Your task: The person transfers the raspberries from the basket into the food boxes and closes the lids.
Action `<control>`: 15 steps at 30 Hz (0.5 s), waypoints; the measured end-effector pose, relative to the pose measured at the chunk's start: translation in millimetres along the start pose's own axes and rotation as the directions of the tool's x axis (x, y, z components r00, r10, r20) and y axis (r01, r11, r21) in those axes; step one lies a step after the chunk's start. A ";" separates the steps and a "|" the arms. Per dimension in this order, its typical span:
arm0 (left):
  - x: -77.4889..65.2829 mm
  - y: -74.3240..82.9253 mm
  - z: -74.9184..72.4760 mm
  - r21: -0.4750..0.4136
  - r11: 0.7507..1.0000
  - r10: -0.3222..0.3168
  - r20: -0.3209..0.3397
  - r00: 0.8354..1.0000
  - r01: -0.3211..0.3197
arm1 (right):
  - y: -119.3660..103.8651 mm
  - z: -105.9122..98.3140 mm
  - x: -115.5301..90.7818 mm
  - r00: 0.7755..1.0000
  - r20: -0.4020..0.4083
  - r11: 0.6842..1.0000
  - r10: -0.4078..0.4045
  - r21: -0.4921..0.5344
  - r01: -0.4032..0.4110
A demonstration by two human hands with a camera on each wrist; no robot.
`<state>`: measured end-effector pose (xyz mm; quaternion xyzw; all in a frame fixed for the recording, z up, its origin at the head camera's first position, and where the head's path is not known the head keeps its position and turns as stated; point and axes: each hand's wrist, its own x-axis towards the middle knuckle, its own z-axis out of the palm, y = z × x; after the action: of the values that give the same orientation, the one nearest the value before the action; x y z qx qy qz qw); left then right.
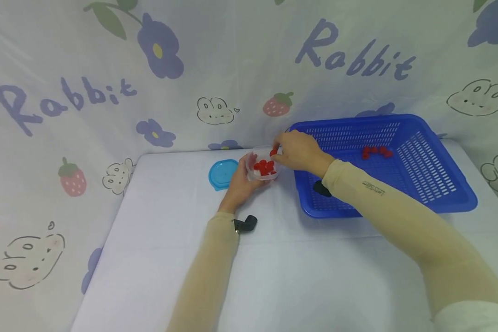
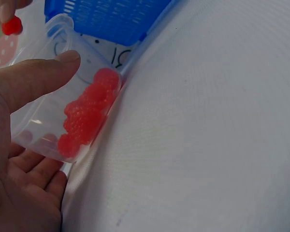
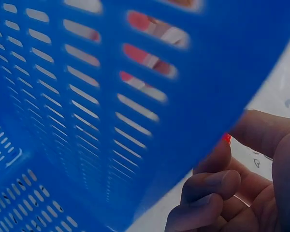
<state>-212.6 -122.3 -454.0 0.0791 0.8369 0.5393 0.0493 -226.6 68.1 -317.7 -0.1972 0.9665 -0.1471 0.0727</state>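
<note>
My left hand holds a clear plastic tub, thumb along one side and fingers on the other. Several red raspberries lie inside it, heaped toward the lower wall in the left wrist view. Between the thumb and fingertips of my right hand is a single raspberry, held just above the tub's rim. In the right wrist view the basket's wall covers most of that raspberry. A light-blue lid lies flat beside my left hand.
A large blue slotted basket stands to the right, with several more raspberries on its floor toward the back. My right forearm crosses over its near left wall. A printed rabbit curtain hangs behind the white-covered table.
</note>
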 end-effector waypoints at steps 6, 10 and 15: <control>-0.7 2.0 0.1 0.005 1.000 -0.008 -0.008 1.000 0.008 | 0.1 4.9 3.8 0.999 0.034 0.999 0.004 -0.041 -0.002; -0.4 1.4 0.4 0.006 1.000 -0.006 -0.007 1.000 0.007 | 0.6 7.1 4.8 1.000 0.029 0.998 0.005 -0.056 -0.004; -0.1 0.9 0.3 0.005 1.000 0.004 -0.006 1.000 -0.004 | 2.0 7.4 5.4 0.999 0.032 0.999 0.010 -0.047 -0.009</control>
<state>-212.4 -121.7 -453.3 0.0792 0.8382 0.5376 0.0457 -230.8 65.8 -325.8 -0.1967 0.9694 -0.1207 0.0842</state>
